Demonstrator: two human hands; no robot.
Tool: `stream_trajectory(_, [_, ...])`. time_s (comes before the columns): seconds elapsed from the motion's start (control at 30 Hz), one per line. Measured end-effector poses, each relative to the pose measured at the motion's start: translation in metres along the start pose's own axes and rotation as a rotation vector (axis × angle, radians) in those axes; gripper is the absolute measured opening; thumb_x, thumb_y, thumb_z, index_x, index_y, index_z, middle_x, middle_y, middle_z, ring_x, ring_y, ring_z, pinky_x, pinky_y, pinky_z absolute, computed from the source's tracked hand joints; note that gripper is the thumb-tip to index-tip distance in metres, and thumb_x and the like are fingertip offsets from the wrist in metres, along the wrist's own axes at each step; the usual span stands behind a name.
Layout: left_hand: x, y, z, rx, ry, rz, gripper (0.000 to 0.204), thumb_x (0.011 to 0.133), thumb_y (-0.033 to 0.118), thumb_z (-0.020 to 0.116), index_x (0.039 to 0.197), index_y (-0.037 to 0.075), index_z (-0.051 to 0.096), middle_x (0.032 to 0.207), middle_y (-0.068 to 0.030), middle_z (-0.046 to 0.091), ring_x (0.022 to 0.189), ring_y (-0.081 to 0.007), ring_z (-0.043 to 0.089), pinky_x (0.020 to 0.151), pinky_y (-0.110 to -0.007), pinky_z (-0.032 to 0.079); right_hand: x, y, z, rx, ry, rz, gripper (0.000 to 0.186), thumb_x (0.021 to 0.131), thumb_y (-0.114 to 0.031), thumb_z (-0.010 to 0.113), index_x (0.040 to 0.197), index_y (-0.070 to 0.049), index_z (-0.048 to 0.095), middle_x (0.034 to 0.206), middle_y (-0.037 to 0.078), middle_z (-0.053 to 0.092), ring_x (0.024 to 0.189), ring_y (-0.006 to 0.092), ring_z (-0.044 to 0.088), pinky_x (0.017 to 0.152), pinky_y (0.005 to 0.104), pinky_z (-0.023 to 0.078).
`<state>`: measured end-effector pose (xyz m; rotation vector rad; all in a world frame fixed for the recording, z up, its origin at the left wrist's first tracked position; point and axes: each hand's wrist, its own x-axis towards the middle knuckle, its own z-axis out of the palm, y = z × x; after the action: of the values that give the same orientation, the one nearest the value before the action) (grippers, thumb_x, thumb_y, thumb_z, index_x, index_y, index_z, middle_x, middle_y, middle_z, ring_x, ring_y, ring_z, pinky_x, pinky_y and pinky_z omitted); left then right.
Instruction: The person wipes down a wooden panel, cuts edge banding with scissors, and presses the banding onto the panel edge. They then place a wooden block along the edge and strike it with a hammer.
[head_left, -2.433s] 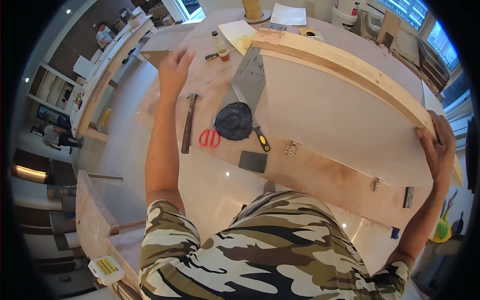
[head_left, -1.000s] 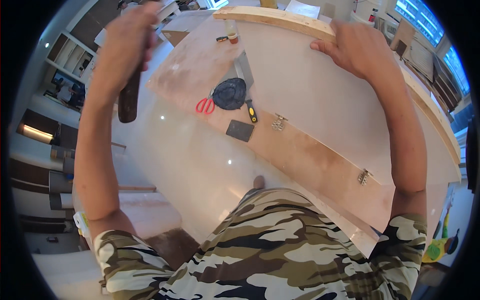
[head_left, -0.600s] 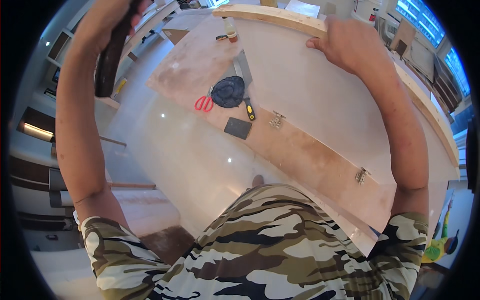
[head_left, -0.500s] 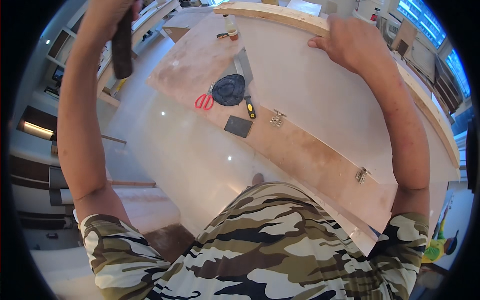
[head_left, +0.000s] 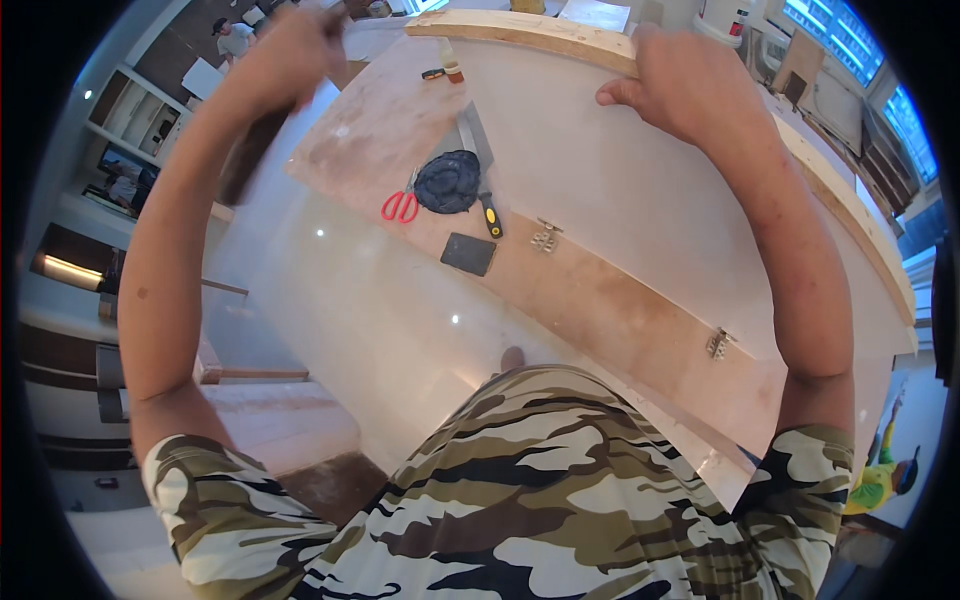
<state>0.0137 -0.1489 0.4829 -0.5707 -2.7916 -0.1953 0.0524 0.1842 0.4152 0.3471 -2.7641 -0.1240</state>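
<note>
My left hand (head_left: 285,60), raised at upper left and smeared by motion, is closed round a tool with a thick dark handle (head_left: 250,155). The tool's head does not show. At the far edge of a pale hinged panel (head_left: 610,180), my right hand (head_left: 690,85) grips a light wooden strip (head_left: 520,32). Its thumb lies over the near side, and its fingertips are hidden behind the strip. Nearer to me lie red-handled scissors (head_left: 400,207), a dark crumpled bundle (head_left: 447,182), a black and yellow tool handle (head_left: 491,215) and a dark flat square (head_left: 468,254).
Two metal hinges (head_left: 545,236) sit along the panel's near edge. A small bottle (head_left: 452,65) stands near the strip's left end. A person in yellow-green (head_left: 880,485) is at far right, another person (head_left: 235,40) at upper left. A white bucket (head_left: 722,20) stands behind the panel.
My left hand has swung right and slightly down with the dark-handled tool, which is now tilted and blurred. My right hand keeps its grip on the strip. The view has shifted slightly.
</note>
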Motion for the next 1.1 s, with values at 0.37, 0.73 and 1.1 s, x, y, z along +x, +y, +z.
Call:
stream_trajectory(0.37, [0.003, 0.027, -0.032, -0.083, 0.161, 0.004, 0.022, 0.082, 0.017, 0.069, 0.094, -0.001, 0.067, 0.072, -0.0110, 0.067, 0.063, -0.0176, 0.064, 0.059, -0.033, 0.048, -0.036, 0.021, -0.009, 0.006, 0.000, 0.086, 0.054, 0.079, -0.045, 0.079, 0.099, 0.003, 0.064, 0.088, 0.021, 0.070, 0.090, 0.0389, 0.068, 0.080, 0.0475, 0.053])
stream_trajectory(0.73, [0.003, 0.020, 0.031, 0.324, 0.057, 0.226, 0.023, 0.078, 0.010, 0.062, 0.095, -0.005, 0.065, 0.082, -0.0302, 0.064, 0.084, -0.0438, 0.065, 0.076, -0.046, 0.051, -0.042, 0.036, -0.003, -0.044, 0.064, 0.028, 0.056, 0.076, -0.047, 0.080, 0.099, 0.001, 0.064, 0.087, 0.019, 0.070, 0.089, 0.0385, 0.068, 0.079, 0.0464, 0.053])
stream_trajectory(1.1, [-0.031, 0.104, -0.068, -0.765, 0.658, -0.106, 0.011, 0.086, 0.006, 0.067, 0.087, 0.003, 0.056, 0.059, -0.0012, 0.053, 0.048, -0.0100, 0.053, 0.045, -0.027, 0.047, -0.057, 0.041, -0.017, -0.034, 0.018, 0.050, 0.055, 0.075, -0.046, 0.081, 0.098, 0.001, 0.063, 0.089, 0.022, 0.070, 0.089, 0.0398, 0.067, 0.079, 0.0477, 0.052])
